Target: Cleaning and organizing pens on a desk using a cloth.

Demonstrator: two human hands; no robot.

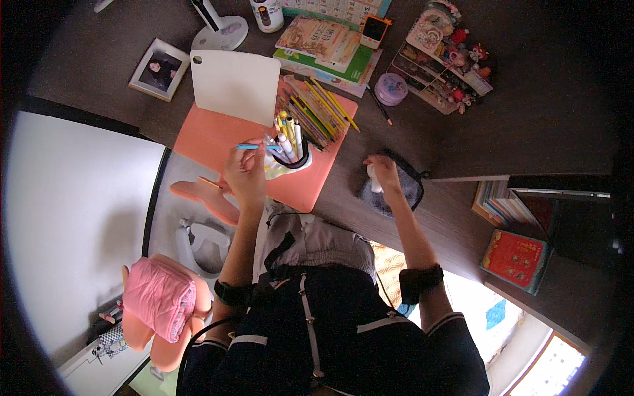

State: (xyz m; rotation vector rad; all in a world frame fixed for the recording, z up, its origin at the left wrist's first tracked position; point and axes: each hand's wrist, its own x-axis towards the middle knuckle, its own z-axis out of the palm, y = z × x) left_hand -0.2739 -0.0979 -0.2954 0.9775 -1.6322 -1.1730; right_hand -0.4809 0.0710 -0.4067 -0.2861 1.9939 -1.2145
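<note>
My left hand [244, 175] pinches a slim blue pen [247, 146] above the coral desk mat [214, 135]. Just right of its fingertips stands a pencil case [288, 169] with a black rim, filled with several pens and markers [288, 135]. My right hand [386, 175] is closed around a small white object [374, 179], whose kind I cannot make out. That hand is over a dark mesh zip pouch [400, 198] lying on the desk. Many yellow and dark pencils [317, 109] lie loosely side by side on the mat, behind the pencil case.
Behind the mat are a white tablet-shaped panel [234, 86], a framed photo [158, 70], a lamp base [221, 34] and stacked books [323, 53]. A round purple tub [391, 89] stands near a trinket organizer [436, 63]. A whiteboard [82, 198] rises at left.
</note>
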